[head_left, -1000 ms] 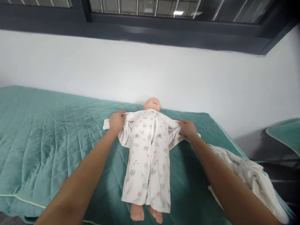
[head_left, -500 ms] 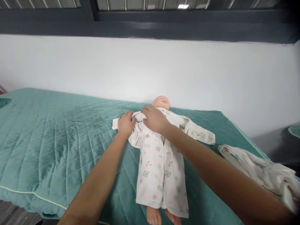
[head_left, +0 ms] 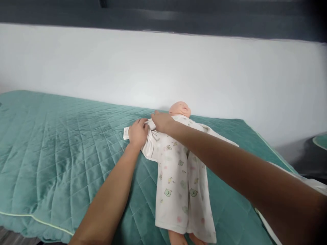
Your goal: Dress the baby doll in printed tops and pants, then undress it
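Note:
A baby doll [head_left: 180,109] lies on its back, its head near the wall and its feet pointing toward me. It wears a white gown [head_left: 171,183] printed with small green and pink animals. My left hand [head_left: 138,132] is closed around the gown's sleeve at the left, and the cuff [head_left: 126,133] sticks out beyond my fingers. Higher on that same sleeve, by the shoulder, my right hand [head_left: 162,122] pinches the cloth; its fingertips are partly hidden. My right forearm covers much of the doll's other sleeve.
Under the doll spreads a green quilted cover [head_left: 84,149] with a pale piped edge. A white wall [head_left: 107,68] rises behind, with a dark beam [head_left: 153,18] above it. White cloth [head_left: 315,185] lies at the right, mostly behind my forearm.
The view has tilted down and shifted slightly left. My right hand has moved a little toward my left hand along the sleeve, and its forearm now lies flatter across the gown.

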### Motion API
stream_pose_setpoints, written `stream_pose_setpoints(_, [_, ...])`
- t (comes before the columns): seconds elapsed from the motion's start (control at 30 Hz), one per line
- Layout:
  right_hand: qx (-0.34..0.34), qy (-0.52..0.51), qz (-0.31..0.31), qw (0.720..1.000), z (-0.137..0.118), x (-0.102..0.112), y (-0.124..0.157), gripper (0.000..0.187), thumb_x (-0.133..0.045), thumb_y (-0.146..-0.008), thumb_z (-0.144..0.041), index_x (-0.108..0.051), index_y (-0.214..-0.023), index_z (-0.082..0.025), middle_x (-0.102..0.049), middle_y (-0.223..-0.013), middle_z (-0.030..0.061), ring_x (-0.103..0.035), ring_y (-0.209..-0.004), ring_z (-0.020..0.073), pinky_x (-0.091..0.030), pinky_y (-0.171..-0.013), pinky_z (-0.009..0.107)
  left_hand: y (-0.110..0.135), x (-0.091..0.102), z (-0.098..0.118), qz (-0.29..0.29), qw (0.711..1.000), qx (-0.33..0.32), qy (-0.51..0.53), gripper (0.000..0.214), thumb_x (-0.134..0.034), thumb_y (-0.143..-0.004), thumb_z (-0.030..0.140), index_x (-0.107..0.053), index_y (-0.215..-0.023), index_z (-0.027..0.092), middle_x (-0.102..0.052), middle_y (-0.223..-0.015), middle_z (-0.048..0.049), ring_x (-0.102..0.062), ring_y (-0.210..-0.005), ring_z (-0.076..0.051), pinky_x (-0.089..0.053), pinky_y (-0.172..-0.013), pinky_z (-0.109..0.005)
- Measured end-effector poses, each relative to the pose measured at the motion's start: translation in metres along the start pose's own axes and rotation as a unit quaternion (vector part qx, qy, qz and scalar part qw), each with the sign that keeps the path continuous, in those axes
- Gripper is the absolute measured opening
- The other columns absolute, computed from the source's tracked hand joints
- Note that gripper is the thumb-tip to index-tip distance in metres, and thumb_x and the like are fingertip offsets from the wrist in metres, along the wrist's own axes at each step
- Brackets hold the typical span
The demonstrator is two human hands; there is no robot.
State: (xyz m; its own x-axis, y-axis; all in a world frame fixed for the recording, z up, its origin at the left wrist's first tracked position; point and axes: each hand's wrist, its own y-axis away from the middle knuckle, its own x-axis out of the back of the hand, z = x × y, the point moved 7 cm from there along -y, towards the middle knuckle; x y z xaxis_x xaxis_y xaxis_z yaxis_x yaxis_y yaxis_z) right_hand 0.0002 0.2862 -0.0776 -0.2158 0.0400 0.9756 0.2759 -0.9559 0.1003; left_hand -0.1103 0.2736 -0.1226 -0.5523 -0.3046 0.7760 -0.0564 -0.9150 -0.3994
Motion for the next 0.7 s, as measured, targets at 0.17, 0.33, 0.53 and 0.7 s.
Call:
stream_pose_setpoints(0.17, [0.015,0.018,-0.011,1.0,0.021,0.022,0.023,0.03,-0.057,-0.092,-0.021,-0.062,-0.121,-0.021,-0.068,-0.115,0.0132,-0.067,-0.103,0.03,-0.05,-0.078,0.036,0.002,0.007,-0.012,0.037,0.996,0.02,0.082,0.034,-0.051,-0.09,0.019,-0.073,-0.116,0.024,-0.073,-0.118,-0.0059,-0.067,-0.111,-0.025,-0.05,-0.096,-0.035])
stream_pose_setpoints(0.33, [-0.011,0.033,0.003,0.999,0.05,0.044,0.046,0.03,-0.055,-0.092,-0.019,-0.062,-0.121,-0.021,-0.066,-0.117,0.0131,-0.065,-0.102,0.0276,-0.046,-0.078,0.034,0.006,0.008,-0.02,0.049,0.987,0.035,0.151,0.036,-0.049,-0.086,0.014,-0.076,-0.109,0.02,-0.074,-0.117,-0.0072,-0.068,-0.11,-0.024,-0.051,-0.1,-0.035])
stream_pose_setpoints(0.53, [-0.043,0.007,0.029,0.999,0.063,0.048,0.055,0.03,-0.056,-0.092,-0.02,-0.06,-0.121,-0.02,-0.065,-0.115,0.0131,-0.064,-0.098,0.0271,-0.046,-0.078,0.035,0.01,0.001,-0.024,0.041,0.987,0.06,0.145,0.04,-0.046,-0.083,0.01,-0.073,-0.11,0.021,-0.072,-0.119,-0.0078,-0.067,-0.115,-0.026,-0.051,-0.104,-0.041])
stream_pose_setpoints(0.7, [-0.031,-0.016,0.025,0.999,0.046,0.024,0.04,0.034,-0.057,-0.089,-0.022,-0.059,-0.123,-0.02,-0.065,-0.12,0.0145,-0.064,-0.104,0.0302,-0.049,-0.08,0.039,0.008,0.0,-0.027,0.056,0.985,0.046,0.159,0.052,-0.058,-0.079,0.013,-0.057,-0.131,0.018,-0.064,-0.131,-0.0135,-0.062,-0.123,-0.029,-0.051,-0.104,-0.044])
